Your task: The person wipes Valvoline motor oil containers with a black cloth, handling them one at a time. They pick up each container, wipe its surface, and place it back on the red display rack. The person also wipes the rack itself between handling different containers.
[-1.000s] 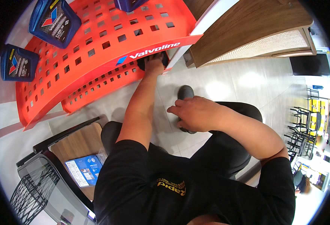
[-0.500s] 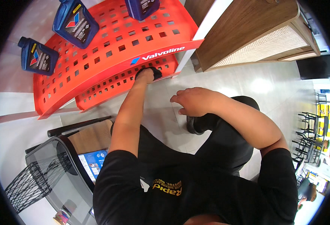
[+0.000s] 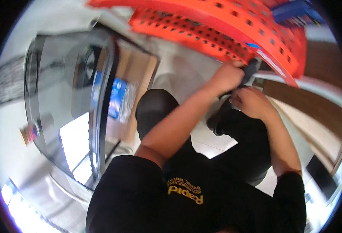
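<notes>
Beside the right end of the red perforated shelf point(image 3: 194, 37), my left hand point(image 3: 229, 77) is closed on a dark cloth point(image 3: 250, 70). Just below it is my right hand point(image 3: 252, 101), bent at the wrist, next to the cloth's lower end and above my right knee. Motion blur smears its fingers, so whether it grips the cloth does not show. On the upper red tier point(image 3: 270, 33) stands a blue oil bottle point(image 3: 297, 14), cut off by the picture's edge.
To the left is a dark-framed, see-through panel point(image 3: 108, 77) beside a wooden surface point(image 3: 139, 77) bearing a blue printed packet point(image 3: 117, 97). A wooden cabinet point(image 3: 295, 91) stands at the right. Pale tiled floor point(image 3: 178, 66) lies below the shelf.
The view has swung left, so the shelf sits higher and further right. My left hand has come off the lower tier with the cloth, and my two hands are now close together.
</notes>
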The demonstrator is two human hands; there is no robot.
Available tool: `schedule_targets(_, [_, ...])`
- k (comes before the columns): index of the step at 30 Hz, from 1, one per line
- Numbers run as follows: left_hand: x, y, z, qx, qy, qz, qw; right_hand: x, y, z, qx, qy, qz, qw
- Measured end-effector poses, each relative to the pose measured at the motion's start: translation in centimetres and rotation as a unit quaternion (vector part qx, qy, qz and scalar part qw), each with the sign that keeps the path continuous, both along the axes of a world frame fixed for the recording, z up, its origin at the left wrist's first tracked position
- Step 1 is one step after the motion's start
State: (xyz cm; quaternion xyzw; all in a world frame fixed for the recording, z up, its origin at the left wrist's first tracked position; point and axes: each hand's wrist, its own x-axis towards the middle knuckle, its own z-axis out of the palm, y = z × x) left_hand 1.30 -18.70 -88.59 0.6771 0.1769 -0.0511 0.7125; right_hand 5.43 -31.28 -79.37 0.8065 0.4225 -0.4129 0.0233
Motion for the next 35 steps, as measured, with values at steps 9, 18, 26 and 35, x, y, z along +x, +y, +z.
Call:
schedule_targets(9, [-7.1, -5.1, 5.6, 0.069, -0.11, 0.068, 0.989, -6.9, -9.4, -7.4, 0.207, -0.012, -0.036, 0.978])
schedule_targets(18, [-34.5, -14.1, 15.8, -0.641, 0.262, 0.33, 0.642, -22.2, -13.9, 17.5, 0.158, 0.154, -0.379, 0.899])
schedule_targets(26, [-50.8, -11.7, 29.7, -0.59, 0.284, 0.341, 0.674, -25.5, -13.2, 38.7, 0.269, 0.227, -0.333, 0.875])
schedule_targets(35, [-49.0, -12.0, 44.8, -0.499, 0.172, 0.298, 0.795, -21.8, -23.1, 78.2, 0.704, -0.042, -0.012, 0.709])
